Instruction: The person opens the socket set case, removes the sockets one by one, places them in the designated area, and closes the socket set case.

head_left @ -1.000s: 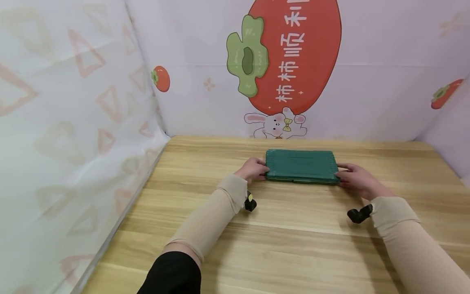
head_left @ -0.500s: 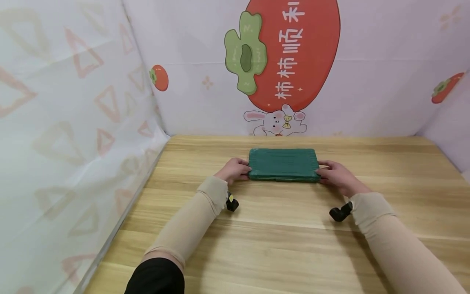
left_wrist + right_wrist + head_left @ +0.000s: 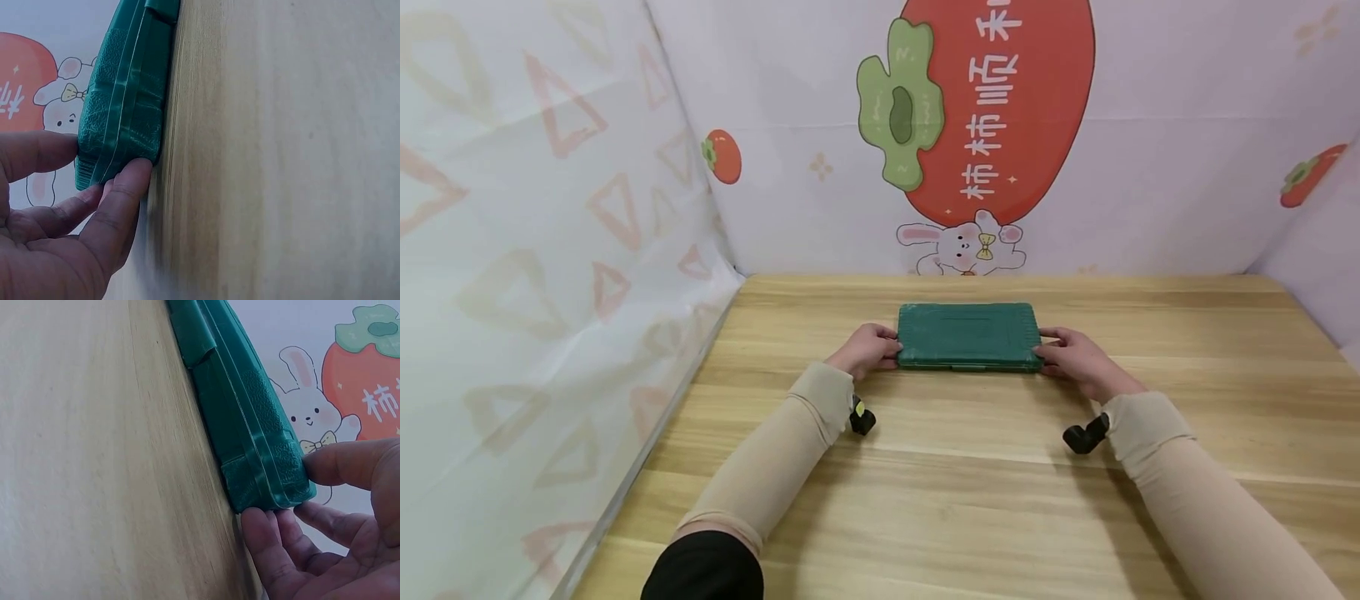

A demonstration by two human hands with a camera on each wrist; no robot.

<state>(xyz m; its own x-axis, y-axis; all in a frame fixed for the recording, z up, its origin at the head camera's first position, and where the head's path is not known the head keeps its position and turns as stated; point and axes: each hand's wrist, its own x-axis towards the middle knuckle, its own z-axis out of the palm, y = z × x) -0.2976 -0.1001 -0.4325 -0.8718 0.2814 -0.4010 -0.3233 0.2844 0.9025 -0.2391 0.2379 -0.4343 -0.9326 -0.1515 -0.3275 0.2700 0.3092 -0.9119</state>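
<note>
A flat green plastic case with ribbed ends and a front latch lies closed on the wooden table, its long side toward me. My left hand grips the left end; in the left wrist view, the thumb presses the upper edge while the fingers bear on the end and lower corner. At the opposite end my right hand holds the case the same way, its thumb on the upper edge and fingers at the end and low corner. Whether fingertips reach underneath is hard to tell.
The wooden table spreads toward me from the case. Behind it hangs a white backdrop with a printed persimmon and rabbit. A patterned white sheet borders the table's left edge. Black wrist-camera mounts stick out below the cuffs.
The case has slid left along the table with both hands still gripping its ends. Most of that shift came in the first half second; the latest one is small.
</note>
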